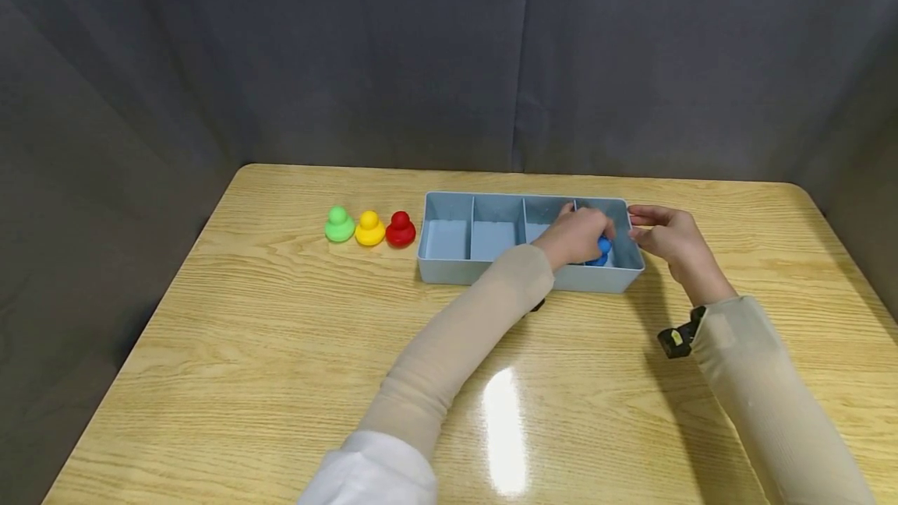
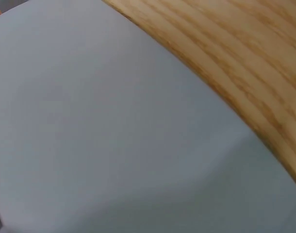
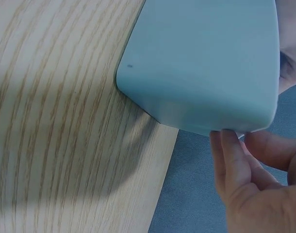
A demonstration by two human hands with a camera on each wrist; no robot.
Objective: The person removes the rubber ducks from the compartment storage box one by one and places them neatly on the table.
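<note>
A pale blue tray (image 1: 449, 267) with several compartments lies on the wooden table (image 1: 281, 349). My left hand (image 1: 578, 234) reaches into its rightmost compartment and grips a small blue toy figure (image 1: 603, 248), mostly hidden by the fingers. My right hand (image 1: 662, 236) pinches the tray's right end wall. In the right wrist view the fingertips (image 3: 228, 145) touch the rim of the tray (image 3: 206, 63) at its corner. The left wrist view is filled by the tray's wall (image 2: 114, 136). The other compartments look empty.
Left of the tray, a green figure (image 1: 340, 225), a yellow figure (image 1: 369, 229) and a red figure (image 1: 401, 230) stand in a row. A dark curtain (image 1: 449, 53) hangs behind the table's far edge.
</note>
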